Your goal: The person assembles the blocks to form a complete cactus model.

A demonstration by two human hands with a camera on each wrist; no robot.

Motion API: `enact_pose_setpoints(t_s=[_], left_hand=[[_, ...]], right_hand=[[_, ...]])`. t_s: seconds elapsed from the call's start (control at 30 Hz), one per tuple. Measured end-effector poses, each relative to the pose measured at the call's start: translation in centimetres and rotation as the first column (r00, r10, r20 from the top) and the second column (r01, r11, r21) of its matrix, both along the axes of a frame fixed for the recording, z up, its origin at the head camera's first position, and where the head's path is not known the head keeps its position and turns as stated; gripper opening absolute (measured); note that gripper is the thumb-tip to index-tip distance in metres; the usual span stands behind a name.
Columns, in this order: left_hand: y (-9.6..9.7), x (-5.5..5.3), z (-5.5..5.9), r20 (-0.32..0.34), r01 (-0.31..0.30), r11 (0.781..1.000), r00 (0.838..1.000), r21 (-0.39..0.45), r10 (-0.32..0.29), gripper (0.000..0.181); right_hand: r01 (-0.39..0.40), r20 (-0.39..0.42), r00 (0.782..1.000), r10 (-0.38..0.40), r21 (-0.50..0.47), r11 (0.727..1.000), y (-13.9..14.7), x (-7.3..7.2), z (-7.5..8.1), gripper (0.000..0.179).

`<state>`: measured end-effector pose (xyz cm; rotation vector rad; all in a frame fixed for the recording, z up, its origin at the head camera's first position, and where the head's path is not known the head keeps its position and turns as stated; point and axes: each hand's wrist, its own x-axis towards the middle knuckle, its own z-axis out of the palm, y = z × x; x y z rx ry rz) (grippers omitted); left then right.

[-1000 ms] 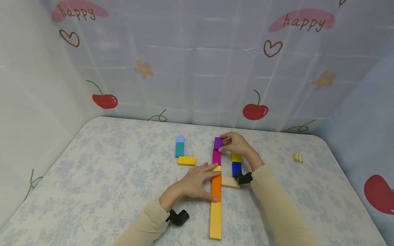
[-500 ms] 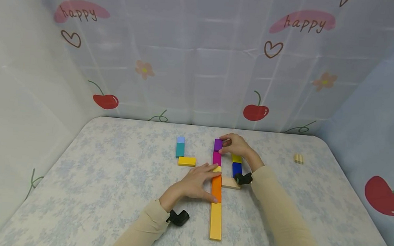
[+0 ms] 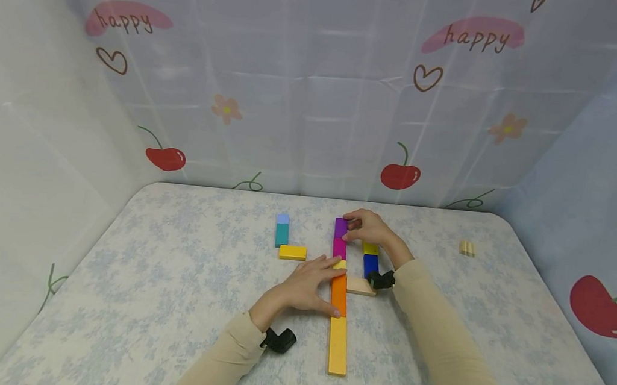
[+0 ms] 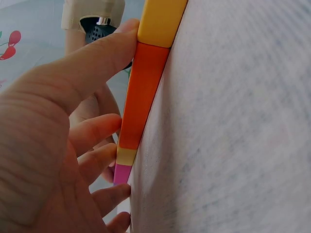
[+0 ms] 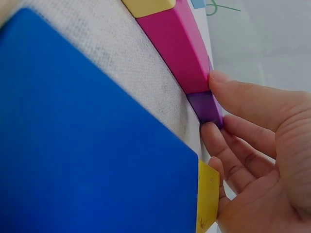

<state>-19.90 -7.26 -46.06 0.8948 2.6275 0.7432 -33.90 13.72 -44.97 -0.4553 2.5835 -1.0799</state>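
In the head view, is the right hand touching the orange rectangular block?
No: the right hand touches the purple rectangular block, while the left hand touches the orange rectangular block.

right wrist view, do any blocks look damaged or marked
Yes: the yellow block beside the blue block has small dark marks on its otherwise plain face; dirt or chips, I can't tell. Nothing odd shows on the purple block.

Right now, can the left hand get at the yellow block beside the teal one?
Probably yes: the yellow block lies just beyond the left hand, with nothing visible between them, though that hand touches the orange block.
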Motion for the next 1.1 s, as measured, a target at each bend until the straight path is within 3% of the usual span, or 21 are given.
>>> enact_pose_setpoints(t_s=[0.3,0.67,0.93,1.1], left_hand=[[0.0,0.0,0.0,-0.006,0.002,1.000,1.000,0.008,-0.002,0.085],[-0.1,0.0,-0.2,-0.003,-0.003,1.000,1.000,0.001,0.003,0.085],[0.1,0.1,0.0,0.008,-0.017,1.000,1.000,-0.018,0.017,0.085],[0.1,0.1,0.0,0.013,-0.026,1.000,1.000,-0.017,0.026,0.085]], right_hand=[[-0.023,-0.015,1.000,0.023,-0.008,1.000,0.1,0.2,0.2,0.060],[-0.043,-0.061,0.997,0.046,0.049,0.998,0.7,0.9,0.9,0.061],[-0.040,-0.185,0.982,0.042,0.017,0.999,2.4,2.2,1.7,0.059],[0.005,-0.246,0.969,-0.006,-0.005,1.000,4.1,3.3,1.5,0.057]])
